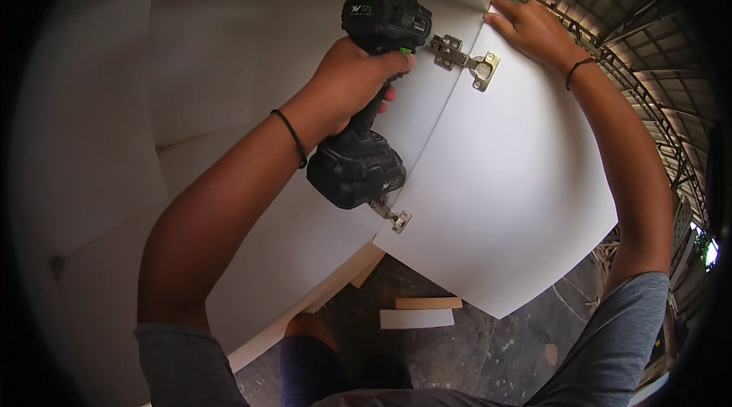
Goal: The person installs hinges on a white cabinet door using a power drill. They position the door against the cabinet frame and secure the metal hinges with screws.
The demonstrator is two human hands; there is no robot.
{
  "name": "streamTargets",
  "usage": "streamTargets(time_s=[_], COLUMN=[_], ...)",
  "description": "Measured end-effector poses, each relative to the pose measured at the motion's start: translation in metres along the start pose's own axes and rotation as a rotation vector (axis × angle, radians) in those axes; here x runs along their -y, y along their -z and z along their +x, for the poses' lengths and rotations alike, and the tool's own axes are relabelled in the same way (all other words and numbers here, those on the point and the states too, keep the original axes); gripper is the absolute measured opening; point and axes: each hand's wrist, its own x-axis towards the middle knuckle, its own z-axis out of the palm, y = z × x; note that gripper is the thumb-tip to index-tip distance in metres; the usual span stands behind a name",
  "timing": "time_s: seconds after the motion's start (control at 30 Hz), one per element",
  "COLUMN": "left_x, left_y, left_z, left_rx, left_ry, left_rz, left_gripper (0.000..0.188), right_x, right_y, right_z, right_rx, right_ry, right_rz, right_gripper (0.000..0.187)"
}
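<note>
From the head view, here we are: the left hand (354, 83), coming in from the lower left, has its grip wrapped firmly round the handle of a black drill (367, 117), upper centre of the frame. The drill's nose points right, close up to the upper hinge (450, 52); whether the tip touches a screw, I can't tell. Over to upper right, and the right hand (534, 30) has its grip on the top corner of the white door panel (503, 178), thumb over the edge. That panel fills centre right, against the white cabinet (252, 64) at left, with the lower hinge (398, 219) showing just below the drill's battery. Down at lower centre, a tan strip (428, 303) and a white strip (416, 319) lie together on the dark floor (526, 346).
</note>
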Motion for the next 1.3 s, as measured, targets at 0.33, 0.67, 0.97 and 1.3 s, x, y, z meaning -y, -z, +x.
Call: streamTargets(time_s=[0.33,0.67,0.97,1.3], left_x=[0.002,0.005,0.004,-0.001], left_y=[-0.006,-0.01,-0.013,-0.015], left_z=[0.008,0.013,0.012,0.01], left_rx=[0.01,-0.001,-0.012,-0.033], left_ry=[-0.045,-0.031,-0.06,-0.083], left_rz=[0.007,0.035,0.044,0.051], left_gripper=[0.023,0.022,0.022,0.018], right_x=[-0.008,-0.008,-0.004,-0.005], right_y=[-0.008,-0.008,-0.002,-0.005], right_z=[0.004,0.003,0.002,0.003], right_rx=[-0.04,-0.051,-0.016,-0.03], right_ry=[0.04,0.025,0.025,0.034], right_rz=[-0.028,-0.026,-0.008,-0.011], right_gripper=[0.042,0.042,0.043,0.043])
